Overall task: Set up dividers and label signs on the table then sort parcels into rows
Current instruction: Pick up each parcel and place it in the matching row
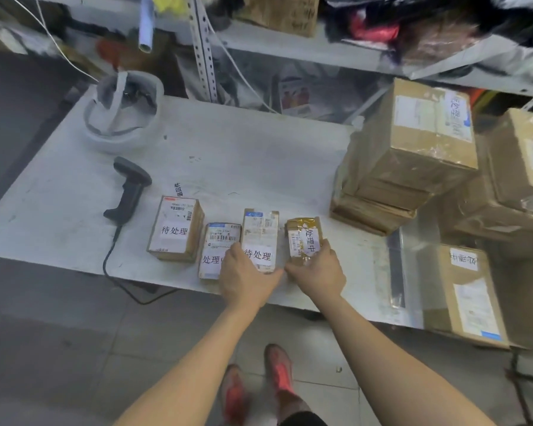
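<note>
Both hands down at near edge of scuffed white surface [259,167], thumbs almost touching. Gripping with left hand [246,276] the near left corner of tall tan cardboard parcel with white printed label [260,238], fingers curled down its left side, thumb across its near end. Clamping with right hand [317,272] the near end of small brown tape-wrapped parcel [302,236], fingers curled round its right edge. Both parcels flat on surface, side by side, narrow gap between. Partly under left hand: flat white-labelled parcel [217,250], just beside the tall one. Further left of left hand: brown cardboard box parcel with white label [176,229]. Beyond and left of hands: black handheld barcode scanner [130,192], cable trailing over near edge; past it, white rounded shell with straps [122,115], blurred. Beyond and right of right hand: stack of large taped cardboard boxes [413,155]. Near right: another cardboard box with white labels [465,296].
</note>
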